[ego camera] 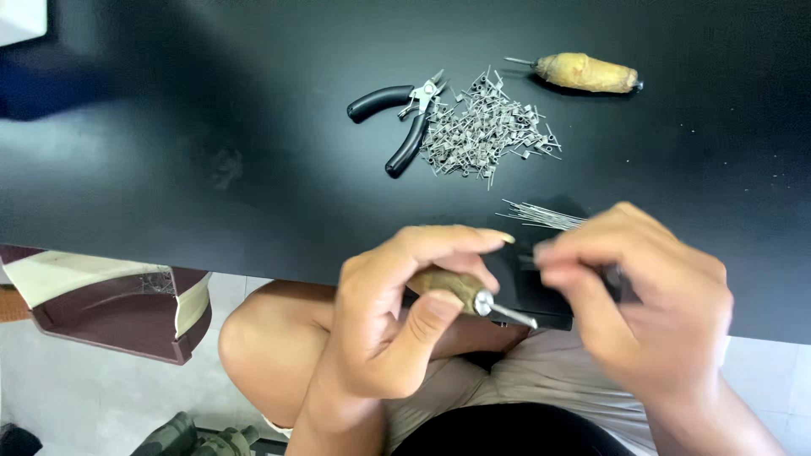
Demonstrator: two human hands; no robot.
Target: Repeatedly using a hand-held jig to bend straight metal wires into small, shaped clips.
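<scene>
Wooden-handled tool [452, 287]: clamped in the left hand [397, 325], metal tip pointing right, at the near edge of the tabletop [211, 169].
Right hand [642, 295]: blurred, fingers pinched together just beside the tip; grip contents cannot be told.
Straight wires [541, 215]: behind the right hand.
Bent wire pieces [486, 131]: heaped beside black-handled pliers [405, 118].
</scene>
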